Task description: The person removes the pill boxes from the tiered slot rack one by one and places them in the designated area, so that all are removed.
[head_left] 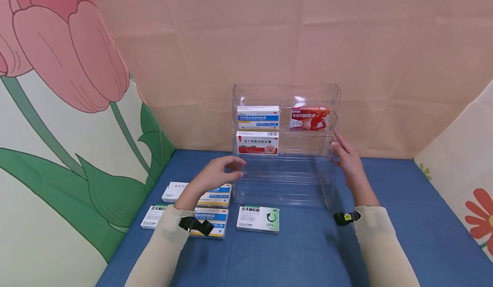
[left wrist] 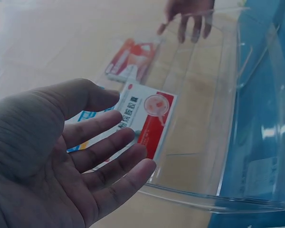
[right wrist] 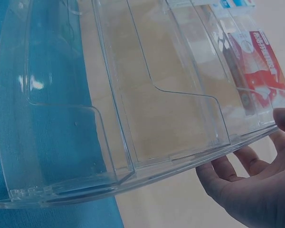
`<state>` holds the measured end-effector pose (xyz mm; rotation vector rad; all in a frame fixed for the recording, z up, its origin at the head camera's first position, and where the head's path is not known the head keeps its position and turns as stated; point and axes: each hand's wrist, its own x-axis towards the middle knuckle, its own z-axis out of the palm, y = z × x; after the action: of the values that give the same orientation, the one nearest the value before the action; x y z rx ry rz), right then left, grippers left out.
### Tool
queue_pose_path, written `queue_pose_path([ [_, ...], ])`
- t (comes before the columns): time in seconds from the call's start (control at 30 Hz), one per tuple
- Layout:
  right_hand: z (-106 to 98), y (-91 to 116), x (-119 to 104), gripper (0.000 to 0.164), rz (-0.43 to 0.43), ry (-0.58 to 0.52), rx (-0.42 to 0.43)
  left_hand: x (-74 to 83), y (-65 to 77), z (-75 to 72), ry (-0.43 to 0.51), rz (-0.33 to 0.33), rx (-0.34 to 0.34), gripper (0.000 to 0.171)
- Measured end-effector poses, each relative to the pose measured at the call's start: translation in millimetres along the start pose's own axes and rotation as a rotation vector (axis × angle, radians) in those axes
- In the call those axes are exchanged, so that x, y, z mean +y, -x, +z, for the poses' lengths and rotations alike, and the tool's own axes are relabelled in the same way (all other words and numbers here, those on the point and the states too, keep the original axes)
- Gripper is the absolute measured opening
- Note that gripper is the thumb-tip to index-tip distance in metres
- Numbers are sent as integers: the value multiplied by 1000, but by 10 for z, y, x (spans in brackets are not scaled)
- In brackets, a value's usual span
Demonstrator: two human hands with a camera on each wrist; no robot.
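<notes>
A clear plastic tiered rack (head_left: 285,167) stands upright on the blue table between both hands. My left hand (head_left: 221,171) is at the rack's left side, fingers loosely bent with nothing in them; in the left wrist view its palm (left wrist: 42,156) shows. At the right side panel, my right hand (head_left: 348,160) has its fingertips right at the edge, thumb toward the front, as the right wrist view shows (right wrist: 256,185). A blue-and-white medicine box (head_left: 258,118) and a red medicine box (head_left: 310,119) sit on an upper tier. Below the blue-and-white one is a white-and-red medicine box (head_left: 257,143).
Left of the rack, partly behind my left arm, lie blue-and-white medicine boxes (head_left: 215,222), a white box (head_left: 173,190) and a green-and-white box (head_left: 153,216). Another green-and-white box (head_left: 258,219) lies before the rack. A beige cloth wall (head_left: 269,43) rises behind.
</notes>
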<state>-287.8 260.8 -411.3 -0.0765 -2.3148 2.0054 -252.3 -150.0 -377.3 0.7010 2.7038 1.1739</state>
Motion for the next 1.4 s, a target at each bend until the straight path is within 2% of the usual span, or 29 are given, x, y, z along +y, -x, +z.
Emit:
queue_pose_path([
  [0.37, -1, 8, 1, 61, -15, 1, -14, 117, -194, -147, 33, 13, 66, 40],
  [0.73, -1, 8, -4, 59, -11, -3, -14, 221, -407, -238, 43, -58, 191, 41],
  [1.03, 3, 33, -37, 58, -16, 2, -16, 295, -553, -287, 9, -48, 256, 36],
  [1.4, -8, 48, -30, 57, -22, -3, -24, 375, -717, -301, -100, -14, 269, 39],
])
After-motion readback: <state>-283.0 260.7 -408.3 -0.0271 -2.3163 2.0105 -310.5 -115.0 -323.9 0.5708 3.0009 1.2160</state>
